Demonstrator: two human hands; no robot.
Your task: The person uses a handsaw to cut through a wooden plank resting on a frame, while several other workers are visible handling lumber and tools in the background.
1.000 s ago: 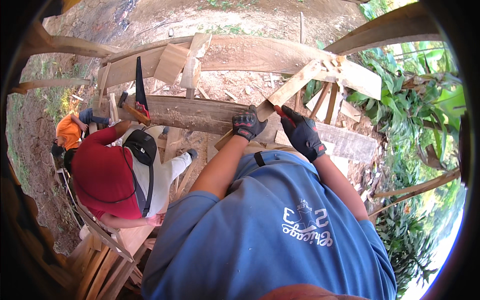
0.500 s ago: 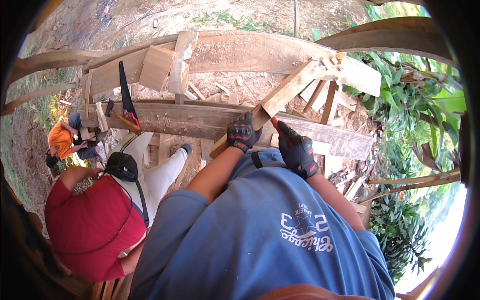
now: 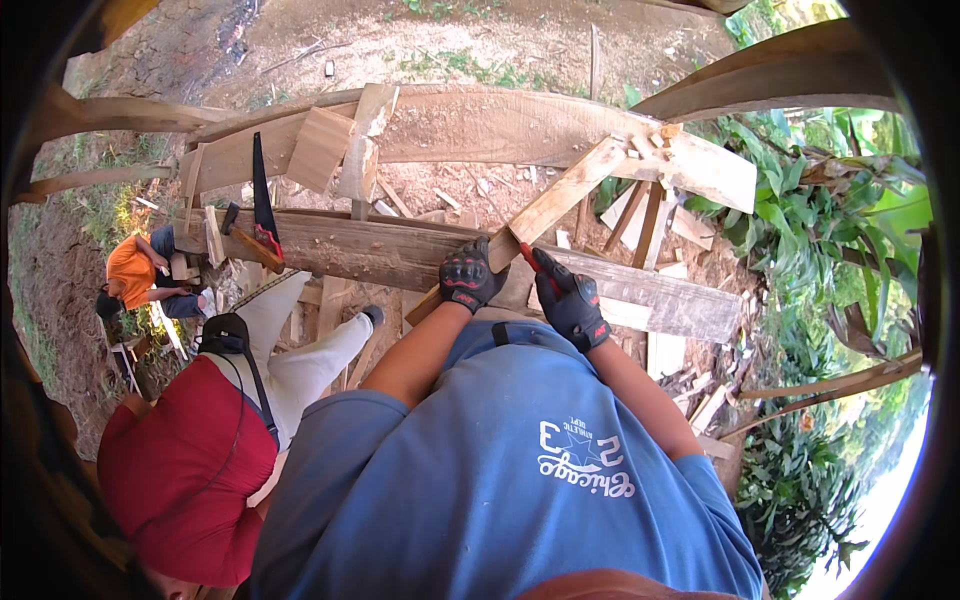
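Observation:
A squared wooden beam (image 3: 566,192) slants from the upper right down toward my body, with a notch-like step near its middle. My left hand (image 3: 472,274), in a black glove with red trim, is closed around the beam just below that step. My right hand (image 3: 570,303), gloved alike, is closed on a slim red stick (image 3: 527,253), perhaps a pencil or marker. The stick's tip is at the beam's side by the step. Beneath the beam runs a long weathered plank (image 3: 370,243).
A handsaw (image 3: 262,200) with a red-and-black handle stands on the plank at left, near a hammer (image 3: 232,218). A wide board (image 3: 480,125) lies beyond. Two people, one in a red shirt (image 3: 190,470), one in orange (image 3: 132,272), are at left. Leafy plants (image 3: 800,230) border the right.
My right hand has come left, bringing the red stick against the beam. My left hand stays on the beam. The person in red has leaned lower, and the whole view has shifted slightly.

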